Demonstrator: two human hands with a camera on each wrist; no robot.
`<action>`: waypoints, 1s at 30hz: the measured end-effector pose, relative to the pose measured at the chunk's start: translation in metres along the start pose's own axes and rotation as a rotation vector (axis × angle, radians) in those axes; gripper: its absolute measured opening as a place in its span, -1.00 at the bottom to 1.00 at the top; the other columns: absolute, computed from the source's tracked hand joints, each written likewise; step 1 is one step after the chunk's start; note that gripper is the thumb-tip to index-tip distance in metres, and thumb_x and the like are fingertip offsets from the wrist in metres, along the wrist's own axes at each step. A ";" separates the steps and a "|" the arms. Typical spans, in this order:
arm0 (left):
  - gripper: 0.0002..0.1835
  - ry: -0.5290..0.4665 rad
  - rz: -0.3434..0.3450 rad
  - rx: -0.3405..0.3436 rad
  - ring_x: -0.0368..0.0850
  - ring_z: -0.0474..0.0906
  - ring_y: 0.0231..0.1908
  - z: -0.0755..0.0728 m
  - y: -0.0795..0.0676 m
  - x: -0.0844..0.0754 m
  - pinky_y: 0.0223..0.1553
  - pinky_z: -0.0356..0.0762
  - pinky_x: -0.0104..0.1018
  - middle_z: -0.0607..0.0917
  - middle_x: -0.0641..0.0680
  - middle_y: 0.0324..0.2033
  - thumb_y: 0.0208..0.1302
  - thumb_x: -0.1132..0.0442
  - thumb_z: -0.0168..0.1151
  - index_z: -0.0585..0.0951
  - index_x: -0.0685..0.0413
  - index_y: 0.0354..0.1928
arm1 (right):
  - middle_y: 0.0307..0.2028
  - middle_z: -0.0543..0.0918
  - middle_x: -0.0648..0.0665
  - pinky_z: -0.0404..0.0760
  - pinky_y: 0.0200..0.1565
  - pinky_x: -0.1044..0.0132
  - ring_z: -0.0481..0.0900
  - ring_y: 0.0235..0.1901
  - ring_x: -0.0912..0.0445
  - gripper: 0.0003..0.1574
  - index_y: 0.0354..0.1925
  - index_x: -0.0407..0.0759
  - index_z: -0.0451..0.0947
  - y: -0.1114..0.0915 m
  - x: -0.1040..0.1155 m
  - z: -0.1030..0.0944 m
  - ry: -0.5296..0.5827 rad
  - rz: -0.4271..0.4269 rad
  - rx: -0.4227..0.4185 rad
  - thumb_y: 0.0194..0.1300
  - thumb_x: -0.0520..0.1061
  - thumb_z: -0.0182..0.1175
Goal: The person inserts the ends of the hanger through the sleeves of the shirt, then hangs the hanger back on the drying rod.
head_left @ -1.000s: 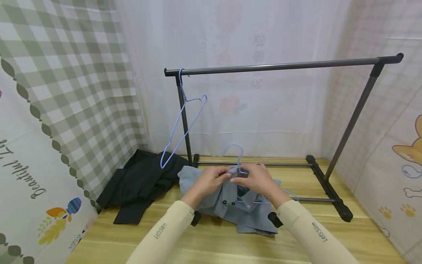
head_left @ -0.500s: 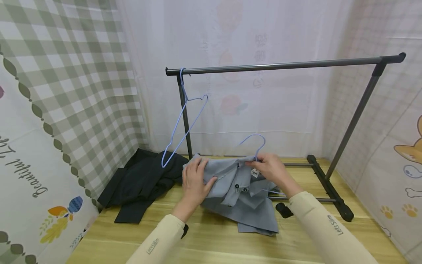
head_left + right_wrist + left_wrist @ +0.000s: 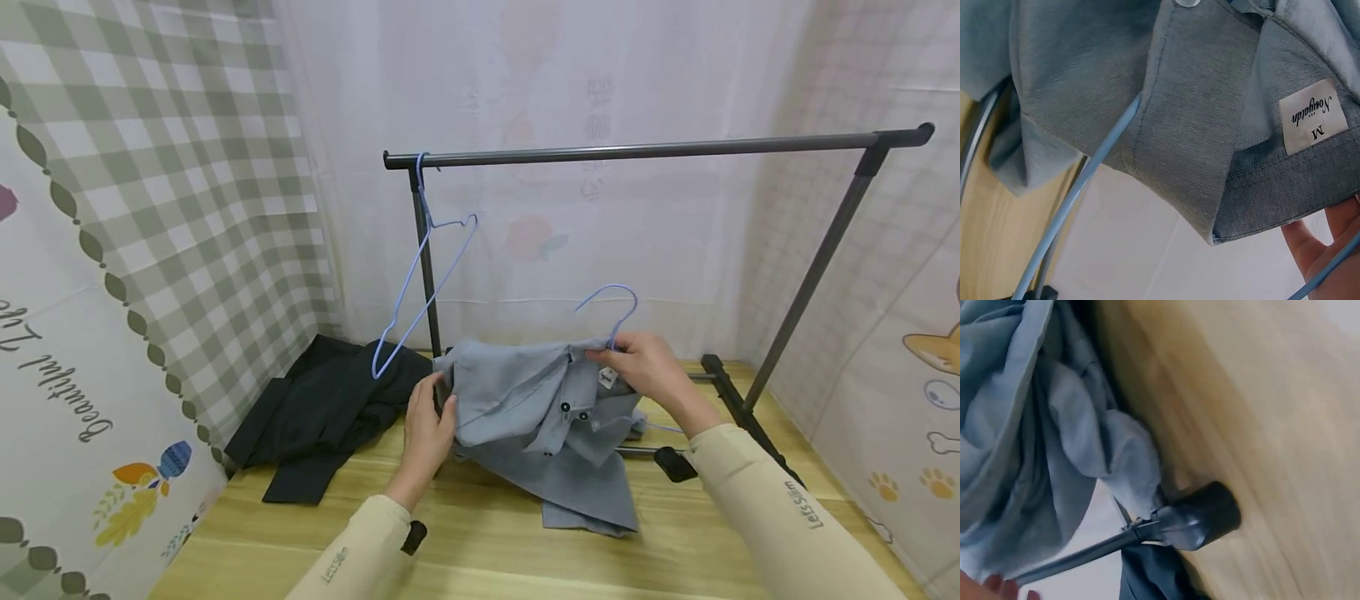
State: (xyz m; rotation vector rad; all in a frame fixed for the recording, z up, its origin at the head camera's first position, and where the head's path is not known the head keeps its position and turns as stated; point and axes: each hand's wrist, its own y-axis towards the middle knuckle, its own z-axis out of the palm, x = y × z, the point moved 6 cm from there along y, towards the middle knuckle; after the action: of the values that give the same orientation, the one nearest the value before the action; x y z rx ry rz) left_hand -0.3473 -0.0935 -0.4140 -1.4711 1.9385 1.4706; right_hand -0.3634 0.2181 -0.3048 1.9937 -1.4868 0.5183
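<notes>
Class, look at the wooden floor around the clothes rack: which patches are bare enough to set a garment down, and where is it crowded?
Bare wood lies in front of the grey shirt, toward the camera, and right of it up to the rack's foot. The back left corner is crowded: the black garment lies heaped there under the empty hanger.

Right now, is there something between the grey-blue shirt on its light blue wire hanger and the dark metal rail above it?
Nothing visible blocks it. The grey-blue shirt hangs below open rail; the one empty blue hanger hangs at the rail's far left end.
</notes>
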 end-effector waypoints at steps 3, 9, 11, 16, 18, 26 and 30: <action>-0.37 -0.058 -0.099 0.104 0.26 0.17 0.39 0.006 0.008 0.006 0.32 0.16 0.20 0.26 0.29 0.41 0.45 0.32 0.08 0.16 0.21 0.49 | -0.65 0.41 0.02 0.29 -0.48 0.21 0.26 -0.58 0.07 -0.59 -0.28 -0.16 0.70 0.000 0.001 -0.012 0.003 -0.001 -0.005 0.37 0.16 0.25; -0.41 -0.258 -0.260 0.162 0.16 0.23 0.37 0.012 0.025 0.013 0.31 0.21 0.10 0.33 0.25 0.39 0.50 0.25 0.06 0.20 0.18 0.49 | -0.28 0.71 -0.12 0.42 -0.29 0.23 0.43 -0.34 0.07 -0.64 -0.20 -0.22 0.72 0.001 0.002 -0.029 0.070 -0.056 0.034 0.40 0.06 0.25; -0.59 -0.345 -0.302 0.159 0.08 0.46 0.16 0.011 0.027 0.015 0.16 0.38 -0.04 0.57 0.21 0.15 0.51 0.22 0.06 0.43 0.26 0.30 | -0.23 0.72 -0.15 0.45 -0.25 0.28 0.45 -0.31 0.13 -0.66 -0.15 -0.25 0.73 0.001 0.000 -0.034 0.089 -0.072 0.030 0.40 0.02 0.25; -0.68 -0.583 -0.358 0.129 -0.18 0.47 -0.36 0.000 0.028 0.009 -0.27 0.42 -0.35 0.57 0.00 -0.45 0.53 0.15 0.06 0.57 0.29 -0.29 | -0.44 0.65 -0.09 0.40 -0.43 0.41 0.39 -0.49 0.31 -0.64 -0.38 -0.33 0.68 0.000 -0.011 -0.050 0.047 -0.081 -0.101 0.38 -0.04 0.27; -0.68 -0.712 -0.371 0.144 -0.23 0.50 -0.41 -0.005 0.028 0.001 -0.32 0.45 -0.39 0.56 -0.03 -0.49 0.53 0.11 0.07 0.56 0.20 -0.33 | -0.62 0.47 0.01 0.28 -0.56 0.37 0.27 -0.61 0.29 -0.53 -0.56 -0.35 0.58 0.000 -0.015 -0.057 0.022 -0.059 -0.179 0.37 -0.03 0.28; -0.82 -0.785 -0.369 0.071 -0.26 0.50 -0.45 -0.016 0.041 -0.013 -0.38 0.47 -0.43 0.57 -0.07 -0.48 0.46 0.19 0.18 0.60 0.09 -0.33 | -0.72 0.33 0.09 0.19 -0.57 0.25 0.22 -0.60 0.09 -0.40 -0.68 -0.29 0.52 -0.002 -0.019 -0.068 -0.040 0.026 -0.365 0.34 0.09 0.29; -0.87 -0.499 -0.299 0.025 -0.15 0.49 -0.41 -0.009 0.035 -0.010 -0.30 0.49 -0.31 0.58 -0.02 -0.44 0.39 0.22 0.28 0.62 0.16 -0.21 | -0.79 0.17 0.11 0.13 -0.67 0.25 0.11 -0.71 0.13 -0.29 -0.79 -0.17 0.27 -0.003 -0.020 -0.070 -0.069 0.065 -0.428 0.31 0.12 0.32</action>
State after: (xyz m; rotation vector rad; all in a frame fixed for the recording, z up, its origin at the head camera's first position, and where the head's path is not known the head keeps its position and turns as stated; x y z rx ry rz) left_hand -0.3699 -0.0973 -0.3845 -1.1742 1.3736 1.4886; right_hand -0.3641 0.2794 -0.2659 1.6460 -1.5558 0.1391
